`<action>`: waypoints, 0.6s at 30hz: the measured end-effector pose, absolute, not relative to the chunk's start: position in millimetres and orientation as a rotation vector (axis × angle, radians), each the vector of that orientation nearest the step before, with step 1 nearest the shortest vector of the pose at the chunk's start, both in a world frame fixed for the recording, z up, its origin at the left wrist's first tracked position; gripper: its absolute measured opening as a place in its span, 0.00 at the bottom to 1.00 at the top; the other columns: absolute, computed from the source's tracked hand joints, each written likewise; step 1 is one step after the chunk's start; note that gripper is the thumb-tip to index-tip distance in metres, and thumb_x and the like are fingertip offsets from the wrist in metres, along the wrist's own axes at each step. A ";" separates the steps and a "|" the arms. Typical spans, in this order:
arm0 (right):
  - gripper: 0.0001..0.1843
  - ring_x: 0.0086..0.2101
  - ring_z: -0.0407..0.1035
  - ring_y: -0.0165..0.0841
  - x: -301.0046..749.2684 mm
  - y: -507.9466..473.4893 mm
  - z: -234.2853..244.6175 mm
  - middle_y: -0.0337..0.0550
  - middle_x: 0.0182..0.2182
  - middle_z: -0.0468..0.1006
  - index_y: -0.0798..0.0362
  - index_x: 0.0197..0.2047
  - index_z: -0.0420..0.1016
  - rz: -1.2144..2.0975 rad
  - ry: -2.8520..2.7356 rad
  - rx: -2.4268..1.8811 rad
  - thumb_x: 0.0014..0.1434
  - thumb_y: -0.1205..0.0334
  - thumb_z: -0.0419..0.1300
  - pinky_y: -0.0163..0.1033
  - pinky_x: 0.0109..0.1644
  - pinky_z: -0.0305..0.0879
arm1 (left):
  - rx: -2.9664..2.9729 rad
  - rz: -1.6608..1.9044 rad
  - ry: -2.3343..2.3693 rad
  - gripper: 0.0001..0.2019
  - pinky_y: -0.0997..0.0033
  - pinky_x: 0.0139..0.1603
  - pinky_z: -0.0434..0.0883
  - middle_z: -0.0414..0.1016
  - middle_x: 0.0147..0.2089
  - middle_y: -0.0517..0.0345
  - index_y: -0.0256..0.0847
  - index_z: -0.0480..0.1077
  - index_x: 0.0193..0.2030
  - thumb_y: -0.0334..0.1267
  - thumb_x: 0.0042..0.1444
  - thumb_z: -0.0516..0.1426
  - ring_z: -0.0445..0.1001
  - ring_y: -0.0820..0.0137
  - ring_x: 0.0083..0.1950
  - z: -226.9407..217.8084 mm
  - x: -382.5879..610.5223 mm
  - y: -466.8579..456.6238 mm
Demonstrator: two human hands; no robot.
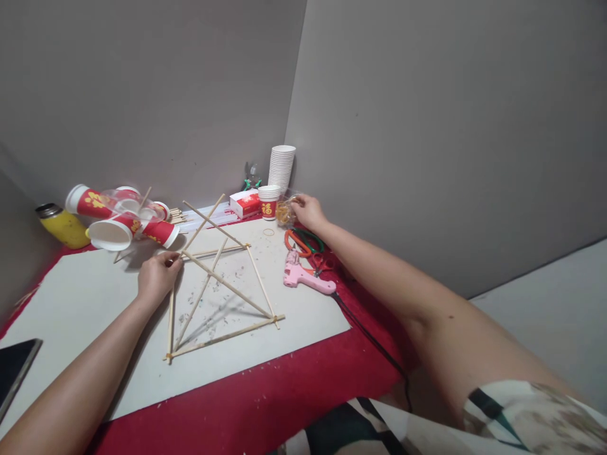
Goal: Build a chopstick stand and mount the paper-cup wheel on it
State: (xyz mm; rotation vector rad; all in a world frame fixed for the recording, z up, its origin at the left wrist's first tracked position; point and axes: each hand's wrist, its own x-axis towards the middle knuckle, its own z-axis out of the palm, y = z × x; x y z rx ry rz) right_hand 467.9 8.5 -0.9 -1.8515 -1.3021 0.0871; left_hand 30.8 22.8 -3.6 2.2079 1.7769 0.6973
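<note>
A frame of thin wooden sticks (222, 335) stands on a white board (313, 309). Small yellowish bands bind its visible corners, and several sticks slant upward from it and cross. My left hand (159, 278) is closed around the frame's far left corner, its fingertips pinching the sticks there; the joint itself is hidden. Farther off to the right, my right hand (309, 212) is closed at the top of a clear plastic bag of rubber bands (284, 213), beside the paper cups. One loose rubber band (269, 232) lies on the board close to the bag.
A pink glue gun (303, 278) with a black cord lies below my right forearm, beside orange-handled scissors (296, 243). Stacked paper cups (281, 167), a red-and-white box (245, 204) and pliers (251, 177) stand behind. A red-cup wheel (111, 235) and yellow bottle (66, 227) are left.
</note>
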 end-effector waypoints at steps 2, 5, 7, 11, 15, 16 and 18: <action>0.14 0.39 0.75 0.37 471.8 8.4 0.4 0.52 0.39 0.82 0.58 0.43 0.78 0.069 -1.246 -1.855 0.63 0.64 0.53 0.41 0.49 0.72 | 2.210 0.694 1.785 0.22 0.62 0.44 0.70 0.85 0.45 0.45 0.40 0.83 0.50 0.46 0.56 0.55 0.81 0.51 0.48 -3.7 30.6 23.2; 0.14 0.36 0.76 0.37 475.0 7.2 1.1 0.51 0.35 0.83 0.59 0.40 0.80 0.097 -1.202 -1.855 0.63 0.64 0.53 0.40 0.46 0.72 | 2.204 0.698 1.791 0.22 0.62 0.43 0.70 0.85 0.44 0.44 0.39 0.83 0.50 0.47 0.56 0.55 0.81 0.51 0.48 -3.6 30.5 23.5; 0.13 0.33 0.76 0.36 475.8 6.1 0.9 0.49 0.31 0.82 0.59 0.37 0.80 0.128 -1.202 -1.852 0.62 0.63 0.55 0.39 0.43 0.73 | 2.200 0.703 1.789 0.22 0.63 0.44 0.71 0.85 0.45 0.44 0.39 0.83 0.50 0.46 0.56 0.55 0.81 0.51 0.48 -3.7 30.4 23.6; 0.14 0.29 0.75 0.36 477.8 3.3 3.9 0.47 0.29 0.82 0.59 0.38 0.81 0.140 -1.210 -1.833 0.62 0.59 0.56 0.39 0.39 0.72 | 2.196 0.698 1.792 0.22 0.63 0.46 0.71 0.85 0.47 0.46 0.39 0.82 0.51 0.46 0.56 0.55 0.81 0.52 0.49 -4.5 30.6 24.1; 0.14 0.29 0.73 0.36 483.3 -2.2 14.3 0.44 0.28 0.81 0.56 0.39 0.81 0.092 -1.225 -1.822 0.63 0.57 0.56 0.39 0.38 0.71 | 2.197 0.686 1.807 0.21 0.64 0.47 0.71 0.85 0.49 0.47 0.39 0.82 0.51 0.43 0.57 0.55 0.81 0.53 0.51 -4.1 31.8 24.1; 0.14 0.29 0.73 0.35 485.0 -3.7 17.4 0.43 0.28 0.80 0.55 0.38 0.81 0.072 -1.230 -1.820 0.63 0.57 0.56 0.39 0.38 0.71 | 2.198 0.679 1.815 0.21 0.64 0.46 0.71 0.85 0.48 0.47 0.39 0.82 0.51 0.43 0.57 0.55 0.81 0.53 0.50 -3.7 32.3 23.7; 0.13 0.30 0.72 0.35 488.2 -6.3 23.7 0.42 0.27 0.79 0.54 0.34 0.79 0.024 -1.247 -1.817 0.63 0.57 0.56 0.38 0.40 0.70 | 2.201 0.660 1.835 0.21 0.63 0.46 0.71 0.85 0.48 0.47 0.39 0.82 0.51 0.43 0.57 0.55 0.81 0.52 0.50 -2.6 33.2 22.8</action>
